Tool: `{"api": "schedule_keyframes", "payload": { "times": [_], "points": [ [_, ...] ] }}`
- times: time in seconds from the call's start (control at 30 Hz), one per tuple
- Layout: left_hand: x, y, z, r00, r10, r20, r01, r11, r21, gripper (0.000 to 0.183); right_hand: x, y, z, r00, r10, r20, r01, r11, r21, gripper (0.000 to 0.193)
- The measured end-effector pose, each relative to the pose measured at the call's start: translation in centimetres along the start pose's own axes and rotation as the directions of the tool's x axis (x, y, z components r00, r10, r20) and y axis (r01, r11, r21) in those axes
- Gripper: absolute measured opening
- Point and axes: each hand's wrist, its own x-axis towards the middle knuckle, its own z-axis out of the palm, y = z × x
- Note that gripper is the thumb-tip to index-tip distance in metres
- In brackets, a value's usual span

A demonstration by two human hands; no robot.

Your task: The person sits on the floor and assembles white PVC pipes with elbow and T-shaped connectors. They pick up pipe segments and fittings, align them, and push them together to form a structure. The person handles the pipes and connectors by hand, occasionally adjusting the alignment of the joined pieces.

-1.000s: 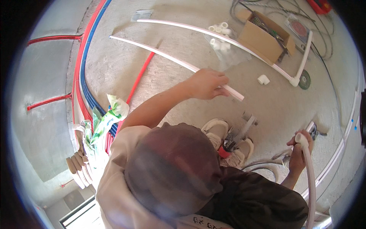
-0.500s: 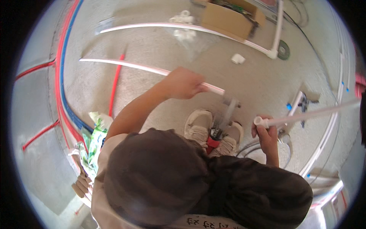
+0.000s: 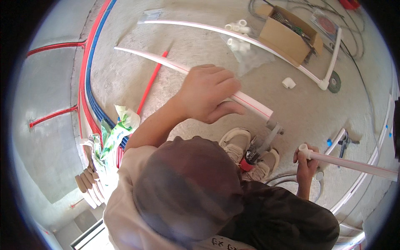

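Observation:
My left hand (image 3: 212, 92) is wrapped around a white plastic pipe (image 3: 253, 105) with a red stripe, near its right end. That end sits close to the metal head of a hot-plate pipe welder (image 3: 270, 135), whose red part (image 3: 246, 166) is between my shoes; I cannot tell whether they touch. To the right, my right hand (image 3: 307, 166) grips a second white pipe (image 3: 354, 163) just at its near end. A white elbow fitting (image 3: 305, 151) is on that end, its opening facing up. The far end of this pipe leaves the picture at the right.
Across the floor lies another white pipe (image 3: 200, 28) with an elbow. Beyond are loose white fittings (image 3: 238, 43), a cardboard box of tools (image 3: 287, 37) and a grinding disc (image 3: 334, 82). A red tube (image 3: 152, 83) and red and blue conduits (image 3: 88, 79) lie left.
The view has shifted. My right hand's pipe has swung, its far end now lower in the picture. My left hand still holds its pipe, with the end near the welder.

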Motion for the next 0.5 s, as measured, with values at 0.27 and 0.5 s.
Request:
{"api": "schedule_keyframes", "payload": {
  "times": [0.27, 0.5],
  "points": [
    [0.3, -1.1, 8.0, 0.837, -0.126, 0.533, 0.186, 0.981, -0.061, 0.031, -0.3, 1.5, -0.1, 0.980, 0.166, 0.112, -0.145, 0.973, -0.178, 0.025],
    [-1.6, -2.9, 13.1, 0.775, -0.158, 0.612, 0.245, 0.968, -0.060, 0.036, 2.0, 4.3, 1.3, 0.959, 0.222, 0.175, -0.138, 0.909, -0.393, 0.029]
  ]
}}
